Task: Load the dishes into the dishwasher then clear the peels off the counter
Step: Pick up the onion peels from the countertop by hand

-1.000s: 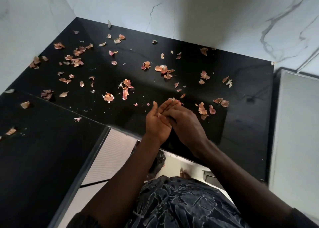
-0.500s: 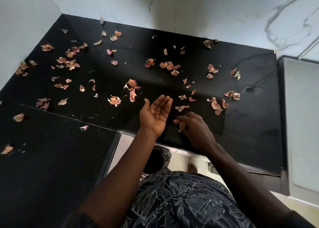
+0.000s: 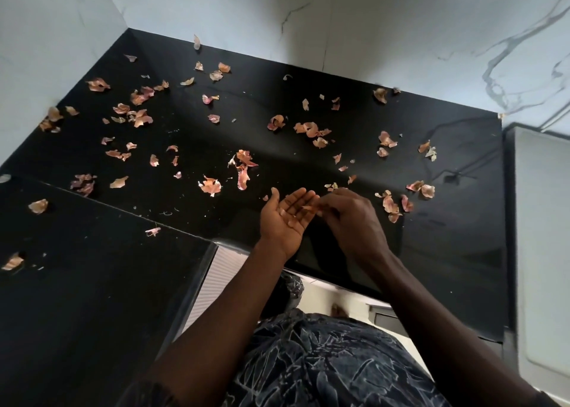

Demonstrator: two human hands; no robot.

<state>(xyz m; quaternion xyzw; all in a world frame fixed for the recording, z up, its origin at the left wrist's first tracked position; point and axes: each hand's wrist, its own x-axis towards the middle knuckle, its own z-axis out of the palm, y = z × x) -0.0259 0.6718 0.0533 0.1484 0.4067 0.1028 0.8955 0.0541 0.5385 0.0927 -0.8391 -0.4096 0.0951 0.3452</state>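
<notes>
Black glossy stone counter point(image 3: 431, 252) fills most of the view and turns a corner. One part runs along the back from 9 o'clock to 3 o'clock. A second part comes forward at 8 o'clock, and a thin seam lies between the two. White marble wall with grey veins point(image 3: 401, 30) closes the counter at 12 o'clock, and a plainer white wall stands at 10 o'clock. At 3 o'clock a white flat-topped appliance point(image 3: 543, 237) stands just beside the end of the counter. Under the inner corner, at 7 o'clock from the hands, a white ribbed panel point(image 3: 216, 280) shows.

Dry pinkish-brown onion peels point(image 3: 210, 187) lie scattered over the counter. They are thickest from 9 to 12 o'clock of the hands. A smaller group lies just beside the right hand at its 3 o'clock, and a few single pieces lie on the forward part at 8 o'clock.

The person's left hand point(image 3: 285, 218) is over the counter near its front edge. It is palm up, with the fingers straight and relaxed, and some pale peel crumbs lie on the palm. The right hand point(image 3: 354, 221) is at its 3 o'clock side, back upward and fingers curled. Its fingertips meet the left fingers and pinch a thin peel scrap point(image 3: 305, 208) there. A dark shirt with pale leaf pattern point(image 3: 324, 363) shows at 6 o'clock.
</notes>
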